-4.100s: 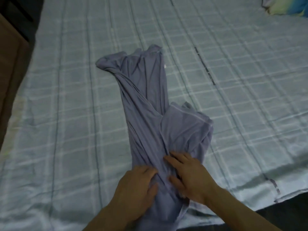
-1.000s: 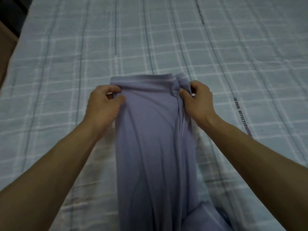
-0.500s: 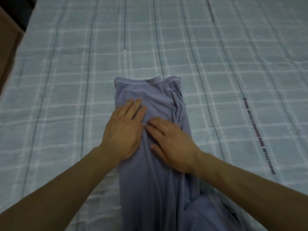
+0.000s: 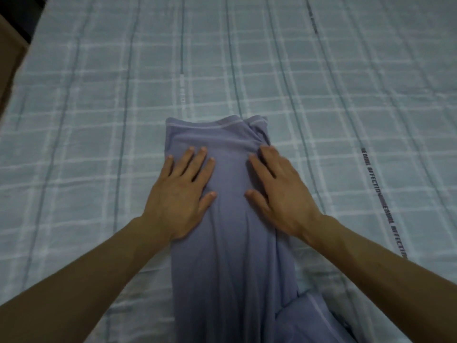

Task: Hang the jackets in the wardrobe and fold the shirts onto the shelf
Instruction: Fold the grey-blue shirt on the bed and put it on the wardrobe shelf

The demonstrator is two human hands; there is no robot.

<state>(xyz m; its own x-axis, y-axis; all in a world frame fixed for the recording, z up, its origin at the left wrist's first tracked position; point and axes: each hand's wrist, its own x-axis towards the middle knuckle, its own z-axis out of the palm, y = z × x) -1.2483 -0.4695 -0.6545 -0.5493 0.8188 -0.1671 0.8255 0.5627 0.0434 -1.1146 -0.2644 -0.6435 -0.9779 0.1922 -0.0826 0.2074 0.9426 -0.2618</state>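
A lavender shirt (image 4: 230, 256) lies folded into a long narrow strip on the bed, running from the near edge up to a hemmed end at mid-frame. My left hand (image 4: 180, 194) rests flat on the strip's left side, fingers straight and spread. My right hand (image 4: 279, 191) lies flat on its right side, fingers straight. A small bunched fold sits at the shirt's far right corner. A doubled-over part of the shirt shows at the bottom right.
The bed (image 4: 321, 82) wears a pale blue checked sheet with a line of dark printed lettering (image 4: 383, 206) on the right. Brown wooden furniture (image 4: 10, 58) stands by the bed's left edge.
One second ago both hands pinched the shirt's far corners. They let go, pressed flat close together on the cloth, and now have slid apart toward its sides.
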